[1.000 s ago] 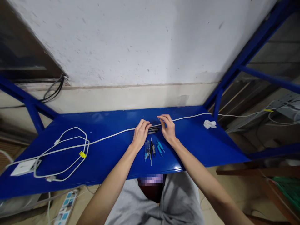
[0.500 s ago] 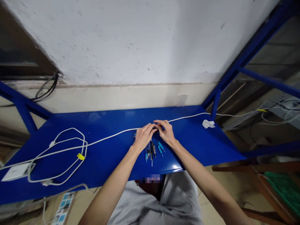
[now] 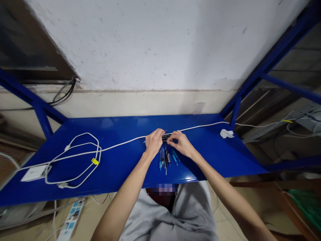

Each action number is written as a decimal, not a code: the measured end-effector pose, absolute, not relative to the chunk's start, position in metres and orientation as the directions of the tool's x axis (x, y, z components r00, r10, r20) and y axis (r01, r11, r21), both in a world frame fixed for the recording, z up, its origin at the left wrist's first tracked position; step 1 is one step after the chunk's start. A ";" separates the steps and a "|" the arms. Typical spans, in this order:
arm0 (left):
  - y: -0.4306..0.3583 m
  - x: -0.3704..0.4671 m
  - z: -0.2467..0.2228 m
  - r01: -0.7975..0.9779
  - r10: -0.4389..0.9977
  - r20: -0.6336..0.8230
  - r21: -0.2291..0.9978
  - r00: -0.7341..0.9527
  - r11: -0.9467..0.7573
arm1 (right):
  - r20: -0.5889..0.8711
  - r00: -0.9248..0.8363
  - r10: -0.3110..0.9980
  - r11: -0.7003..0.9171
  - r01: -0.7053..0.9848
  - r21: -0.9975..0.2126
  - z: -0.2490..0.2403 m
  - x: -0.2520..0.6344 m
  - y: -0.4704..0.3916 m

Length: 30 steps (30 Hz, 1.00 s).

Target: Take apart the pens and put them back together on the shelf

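My left hand (image 3: 154, 140) is closed in a pinch behind a group of pen parts, near a thin light-tipped piece; its grip is too small to make out. Opposite it, my right hand (image 3: 182, 143) pinches at the near right end of some dark, slim, pen-like pieces (image 3: 165, 137) lying between the hands. What its fingertips hold is unclear. Closer to me lie clear pen barrels (image 3: 162, 155), a grey-and-black pen piece (image 3: 169, 159), blue pen pieces (image 3: 175, 156) and a thin refill-like stick (image 3: 166, 170). A bit of light blue shows left of my left hand.
A white cable (image 3: 122, 144) crosses the blue table (image 3: 120, 167) behind the hands. At left are a looped white cable (image 3: 99, 150) with a yellow tag (image 3: 94, 161) and a white box (image 3: 33, 173). Crumpled tissue (image 3: 226, 134) lies right. A power strip (image 3: 71, 219) is on the floor.
My hands have moved apart, uncovering the dark pen-like pieces between them. My right hand has shifted slightly right and nearer to me. The whole view has shifted a little.
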<state>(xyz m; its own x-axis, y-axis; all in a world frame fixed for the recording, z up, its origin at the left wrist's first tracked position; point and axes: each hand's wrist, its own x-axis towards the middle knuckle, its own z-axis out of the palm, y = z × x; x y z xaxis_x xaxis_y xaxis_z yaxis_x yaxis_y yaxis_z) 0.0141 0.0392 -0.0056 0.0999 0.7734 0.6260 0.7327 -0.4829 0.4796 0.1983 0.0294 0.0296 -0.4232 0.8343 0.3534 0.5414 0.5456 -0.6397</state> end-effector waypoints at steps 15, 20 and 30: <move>0.044 0.013 -0.009 0.702 0.805 0.592 0.555 0.043 -0.446 | 0.027 -0.523 0.852 0.481 0.762 -0.433 0.028 0.172 0.013; 0.044 0.015 -0.009 0.690 0.792 0.608 0.553 0.049 -0.467 | 0.015 -0.522 0.853 0.478 0.769 -0.424 0.029 0.165 0.016; 0.040 0.018 -0.006 0.663 0.776 0.627 0.552 0.069 -0.505 | 0.015 -0.525 0.851 0.456 0.725 -0.516 0.024 0.164 0.026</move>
<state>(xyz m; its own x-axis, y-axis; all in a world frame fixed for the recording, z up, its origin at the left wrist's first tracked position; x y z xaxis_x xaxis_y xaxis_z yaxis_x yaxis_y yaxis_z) 0.0184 0.0404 -0.0059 0.0692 0.7762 0.6267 0.6634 -0.5049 0.5522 0.1643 0.0265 0.0241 -0.5246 0.8512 0.0154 0.7250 0.4561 -0.5160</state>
